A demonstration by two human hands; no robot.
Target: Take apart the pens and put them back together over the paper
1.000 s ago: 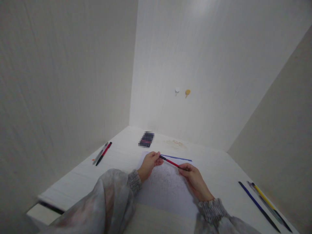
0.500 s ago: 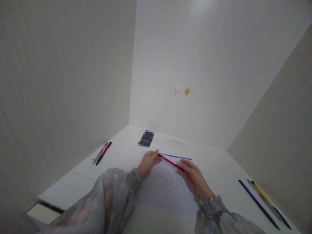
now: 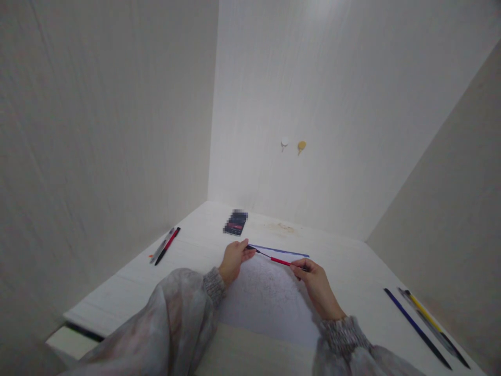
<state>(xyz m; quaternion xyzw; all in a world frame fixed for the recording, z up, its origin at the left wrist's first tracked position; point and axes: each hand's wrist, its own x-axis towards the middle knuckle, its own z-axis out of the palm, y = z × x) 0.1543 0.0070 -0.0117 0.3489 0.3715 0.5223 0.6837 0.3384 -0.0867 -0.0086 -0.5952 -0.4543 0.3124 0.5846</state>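
I hold a red and black pen (image 3: pixel 278 260) between both hands above a sheet of paper (image 3: pixel 270 297) covered in fine line drawing. My left hand (image 3: pixel 234 260) pinches the pen's black left end with closed fingers. My right hand (image 3: pixel 318 286) grips the other end, fingers curled round it. The pen looks drawn apart in the middle, a thin dark piece showing near my left hand. Both wrists rest over the paper.
A white table (image 3: pixel 344 271) sits in a corner of pale walls. Two pens (image 3: pixel 166 245) lie at the left, several more pens (image 3: pixel 422 324) at the right edge. A dark blurred flat object (image 3: pixel 235 223) lies behind the paper. Two small hooks (image 3: pixel 293 145) are on the back wall.
My hands have moved apart along the pen, which now looks longer, with a thin dark section exposed near the left hand. My left hand shifted slightly left and back.
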